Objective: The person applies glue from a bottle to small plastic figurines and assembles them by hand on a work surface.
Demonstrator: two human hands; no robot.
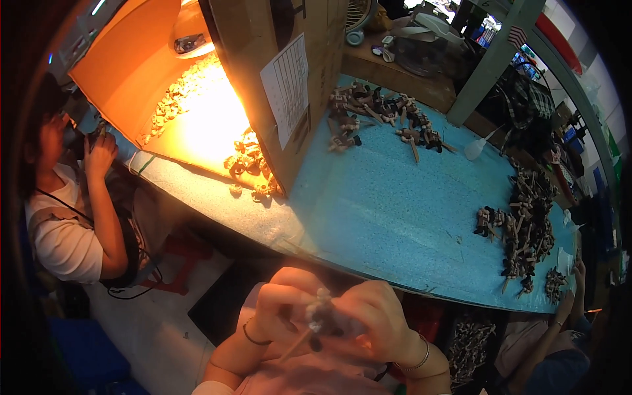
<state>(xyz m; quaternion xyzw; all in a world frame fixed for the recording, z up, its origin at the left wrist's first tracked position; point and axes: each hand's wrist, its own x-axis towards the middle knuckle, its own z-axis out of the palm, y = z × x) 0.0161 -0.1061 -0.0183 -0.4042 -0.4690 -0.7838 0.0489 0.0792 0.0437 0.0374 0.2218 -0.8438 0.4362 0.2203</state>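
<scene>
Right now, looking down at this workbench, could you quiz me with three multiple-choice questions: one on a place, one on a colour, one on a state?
1. Where is the lit cardboard box?
A. table's far left
B. on the floor
C. table's right end

2. What colour is the table top?
A. red
B. blue
C. white

3. What are the left hand and right hand doing?
A. resting flat
B. together holding a small figure on a stick
C. hanging empty

A: it stands far left.
B: its bare surface is blue.
B: both hands grip it.
</scene>
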